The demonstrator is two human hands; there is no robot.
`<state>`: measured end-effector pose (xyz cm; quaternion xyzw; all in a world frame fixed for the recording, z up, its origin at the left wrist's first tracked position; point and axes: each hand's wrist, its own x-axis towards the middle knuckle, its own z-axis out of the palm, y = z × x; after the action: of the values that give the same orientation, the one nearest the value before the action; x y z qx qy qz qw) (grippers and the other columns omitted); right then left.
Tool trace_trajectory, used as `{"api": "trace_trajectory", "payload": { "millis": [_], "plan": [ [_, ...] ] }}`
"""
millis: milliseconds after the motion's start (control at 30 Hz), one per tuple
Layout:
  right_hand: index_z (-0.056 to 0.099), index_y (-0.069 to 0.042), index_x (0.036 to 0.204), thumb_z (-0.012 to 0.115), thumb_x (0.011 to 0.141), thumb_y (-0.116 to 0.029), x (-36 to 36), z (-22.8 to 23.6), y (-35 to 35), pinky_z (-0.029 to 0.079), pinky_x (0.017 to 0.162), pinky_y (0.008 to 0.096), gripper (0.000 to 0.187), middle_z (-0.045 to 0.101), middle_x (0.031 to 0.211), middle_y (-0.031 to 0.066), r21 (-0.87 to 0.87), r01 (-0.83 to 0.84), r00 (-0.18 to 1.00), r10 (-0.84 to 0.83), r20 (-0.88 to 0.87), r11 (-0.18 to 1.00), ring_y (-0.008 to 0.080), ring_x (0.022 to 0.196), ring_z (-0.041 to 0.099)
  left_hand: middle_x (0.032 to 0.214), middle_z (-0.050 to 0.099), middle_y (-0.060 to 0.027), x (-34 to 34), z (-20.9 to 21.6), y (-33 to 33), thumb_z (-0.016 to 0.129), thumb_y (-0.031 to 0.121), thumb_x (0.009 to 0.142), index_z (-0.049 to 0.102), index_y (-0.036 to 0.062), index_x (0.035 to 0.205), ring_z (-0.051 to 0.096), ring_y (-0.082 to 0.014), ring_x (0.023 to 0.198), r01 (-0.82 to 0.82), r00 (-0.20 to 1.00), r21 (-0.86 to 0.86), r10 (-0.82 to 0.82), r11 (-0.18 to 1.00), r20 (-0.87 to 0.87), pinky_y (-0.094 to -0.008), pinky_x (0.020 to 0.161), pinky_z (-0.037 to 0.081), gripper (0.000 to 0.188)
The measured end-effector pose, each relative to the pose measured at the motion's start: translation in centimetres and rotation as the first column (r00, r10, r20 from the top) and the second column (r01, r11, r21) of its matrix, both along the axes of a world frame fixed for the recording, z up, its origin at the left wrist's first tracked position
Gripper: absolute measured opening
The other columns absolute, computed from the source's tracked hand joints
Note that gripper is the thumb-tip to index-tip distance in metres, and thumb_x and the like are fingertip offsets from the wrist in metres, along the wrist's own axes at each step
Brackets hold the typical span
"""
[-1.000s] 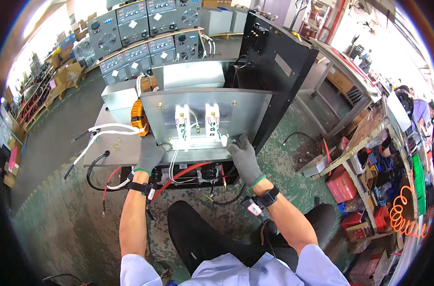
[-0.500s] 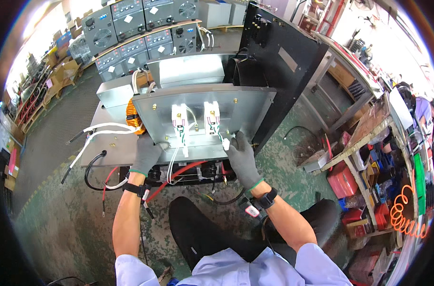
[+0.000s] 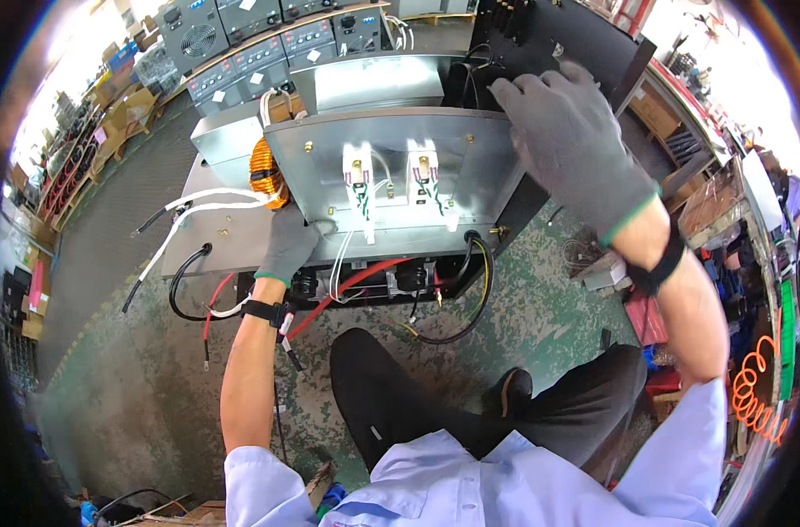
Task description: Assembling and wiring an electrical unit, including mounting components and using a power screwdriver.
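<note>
Your right hand [image 3: 571, 140] has moved from the upright metal panel [image 3: 319, 180], mid-frame, to upper right; only your left hand [image 3: 289, 248] stays at its lower left. Can't tell whether either's fingers grip anything.

1. The right hand [image 3: 567, 132] is slightly blurred; its palm is turned from view, and whether its fingertips touch anything is unclear.
2. It covers part of the black panel [image 3: 593, 39], whose top runs off the upper edge.
3. The left hand [image 3: 288, 248] hides the lower left corner of the metal plate [image 3: 382, 132]; its fingers seem to pass behind, though I can't be sure.
4. That plate screens the lower part of the silver box [image 3: 378, 83].
5. Glare washes out detail on the white fittings [image 3: 424, 167].
6. The upper grey units [image 3: 194, 35] are cut off above.
</note>
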<state>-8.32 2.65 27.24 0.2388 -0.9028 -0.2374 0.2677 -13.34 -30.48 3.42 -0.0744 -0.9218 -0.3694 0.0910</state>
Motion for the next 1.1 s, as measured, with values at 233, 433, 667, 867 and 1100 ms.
{"api": "trace_trajectory", "payload": {
  "millis": [233, 433, 667, 867, 1100],
  "plan": [
    [0.070, -0.007, 0.085, 0.066, 0.080, -0.012, -3.0, -1.4, 0.2, 0.056, 0.067, 0.0352, 0.009, 0.071, 0.081, 0.0075, 0.184, 0.116, 0.976, -0.146, 0.160, 0.976, 0.0241, 0.077, 0.071, 0.084, 0.070, -0.0149, 0.2, 0.3, 0.2, 0.074, 0.018, 0.072, 0.069, -0.0004, 0.094, 0.067, -0.0251, 0.077, 0.022, 1.000, 0.085, -0.024, 0.996, 0.020, -0.0359, 0.071, 0.051, 0.029],
    [0.071, -0.006, 0.085, 0.066, 0.079, -0.013, -2.1, -1.4, 1.0, 0.057, 0.064, 0.0353, 0.010, 0.071, 0.079, 0.0100, 0.166, 0.048, 0.992, -0.066, 0.109, 0.985, 0.0252, 0.076, 0.071, 0.085, 0.070, -0.0176, 0.4, 0.5, 0.2, 0.076, 0.021, 0.072, 0.069, -0.0007, 0.094, 0.067, -0.0277, 0.077, -0.003, 1.000, 0.044, 0.002, 0.999, 0.014, -0.0377, 0.071, 0.051, 0.032],
    [0.073, -0.007, 0.083, 0.067, 0.078, -0.012, -1.5, -1.0, 0.1, 0.057, 0.063, 0.0354, 0.009, 0.071, 0.080, 0.0092, 0.256, 0.167, 0.960, -0.216, 0.178, 0.952, 0.0251, 0.079, 0.071, 0.086, 0.070, -0.0184, 0.3, 0.1, 0.2, 0.076, 0.021, 0.072, 0.069, -0.0008, 0.093, 0.067, -0.0305, 0.079, 0.030, 1.000, 0.104, -0.029, 0.994, -0.007, -0.0388, 0.071, 0.051, 0.032],
    [0.074, -0.008, 0.085, 0.067, 0.078, -0.011, -2.0, -0.6, -0.1, 0.057, 0.063, 0.0369, 0.010, 0.072, 0.082, 0.0095, 0.222, 0.149, 0.967, -0.189, 0.168, 0.964, 0.0255, 0.080, 0.072, 0.084, 0.070, -0.0176, -0.1, -0.2, 0.2, 0.076, 0.021, 0.071, 0.069, -0.0003, 0.093, 0.067, -0.0290, 0.076, 0.017, 0.999, 0.061, -0.014, 0.998, -0.043, -0.0378, 0.070, 0.051, 0.031],
    [0.065, -0.003, 0.090, 0.064, 0.080, -0.008, -1.8, -0.7, 0.5, 0.058, 0.064, 0.0361, 0.012, 0.070, 0.081, 0.0130, 0.216, 0.066, 0.980, -0.104, 0.169, 0.974, 0.0274, 0.078, 0.071, 0.080, 0.070, -0.0151, 0.4, 0.4, 0.6, 0.076, 0.020, 0.071, 0.072, 0.0015, 0.089, 0.066, -0.0254, 0.071, 0.038, 0.996, 0.038, -0.035, 0.999, -0.085, -0.0365, 0.066, 0.050, 0.026]
  ]
}}
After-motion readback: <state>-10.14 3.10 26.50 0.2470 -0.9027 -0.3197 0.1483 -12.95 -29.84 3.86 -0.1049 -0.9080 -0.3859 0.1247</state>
